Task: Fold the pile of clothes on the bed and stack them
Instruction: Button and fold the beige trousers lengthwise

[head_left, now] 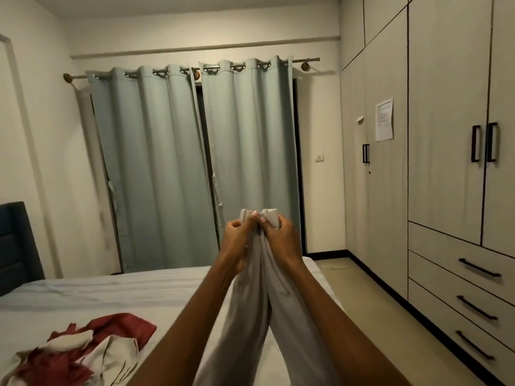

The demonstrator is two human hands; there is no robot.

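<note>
Currently, grey trousers (264,296) are being held up at arm's length over the bed (111,288), toward twelve o'clock from the person. The waistband is being pinched from both sides: the left hand (237,235) is gripping one end with curled fingers, and the right hand (281,236) is gripping the other, thumbs nearly touching at the top. The two legs are being left to hang down between the forearms, side by side, their lower ends cut off by the bottom edge.

Judging by this, the lengthwise fold is being set up. To be done well, the two waistband ends are being best brought flush, so that seams are being matched and one leg is being laid squarely over the other. A light shake may be needed so that twists are being let out before the cloth is being lowered flat.

At about eight o'clock, the pile (75,352) of red and cream clothes is lying crumpled on the bed, not yet folded. No finished stack is being shown.
</note>
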